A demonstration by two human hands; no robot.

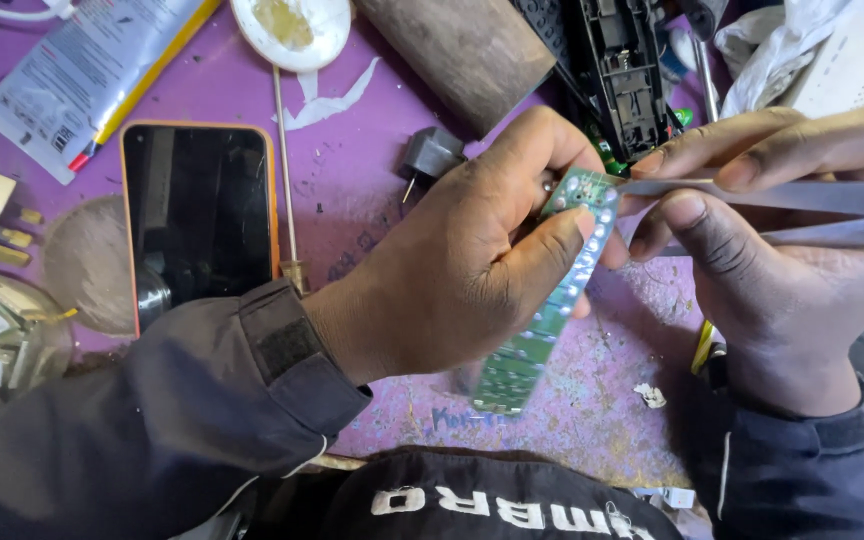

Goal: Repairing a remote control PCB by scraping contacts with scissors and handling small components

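1. A narrow green circuit board point(552, 310) is pinched between the thumb and fingers of the left hand point(452, 270), held tilted above the purple table point(352, 200), seemingly so its upper end is presented to the tool.
2. Grey tweezers point(802, 210) are gripped in the closed right hand point(762, 270), their tip touching the board's top.
3. One phone point(197, 220) with a dark screen and one thin screwdriver point(284, 180) are laid just left of the hands.
4. One black device shell point(622, 70) is seen behind.
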